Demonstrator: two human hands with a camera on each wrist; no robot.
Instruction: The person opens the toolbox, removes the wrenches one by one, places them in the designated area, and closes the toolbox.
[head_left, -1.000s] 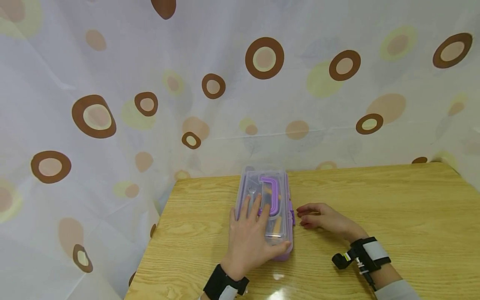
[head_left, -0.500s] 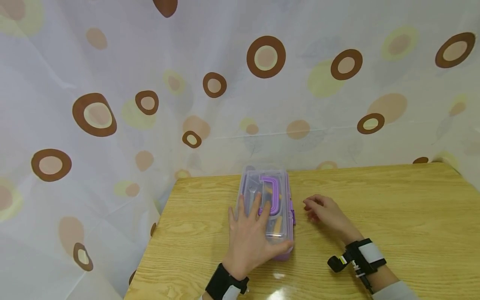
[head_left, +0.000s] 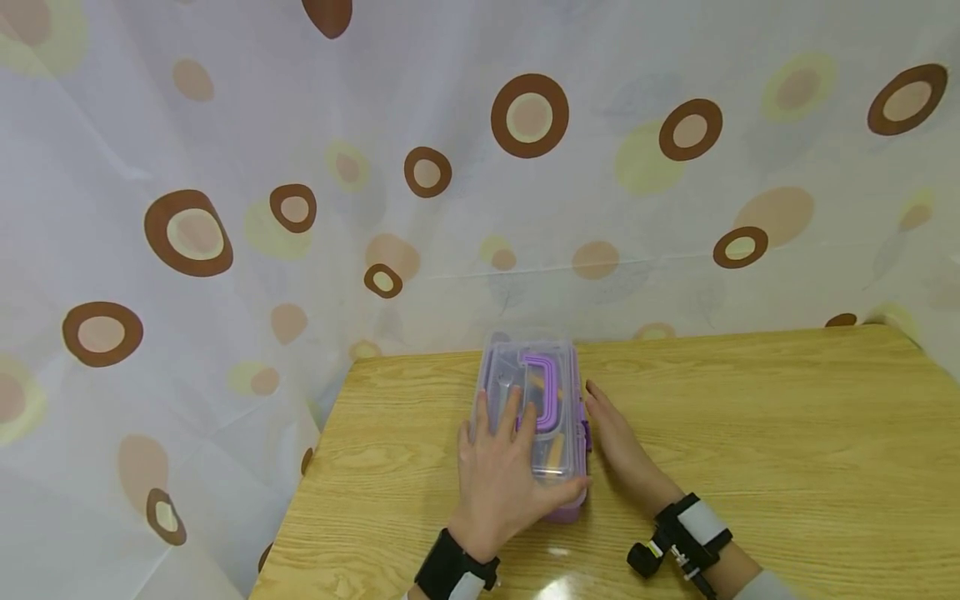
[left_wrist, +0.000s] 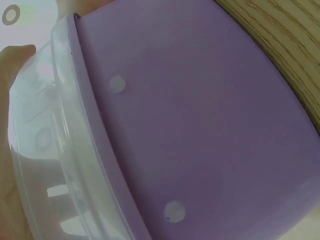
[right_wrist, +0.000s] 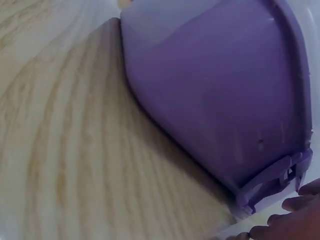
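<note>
Spotted cloth hangs behind the wood-grain counter, where I see a purple case lying flat. Its clear lid is beneath the left hand, fingers spread and straight. Beside the latch, the right hand has its fingers extended, released; I cannot tell whether they touch the case.

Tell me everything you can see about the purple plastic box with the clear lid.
The oblong purple box, apparently plastic, lies flat on the yellowish wooden table, clear lid down. A purple handle tops the lid; a purple latch sits on the right side. Orange pieces show inside. The left hand rests across the lid; whether the right hand alongside touches the box is unclear.
</note>
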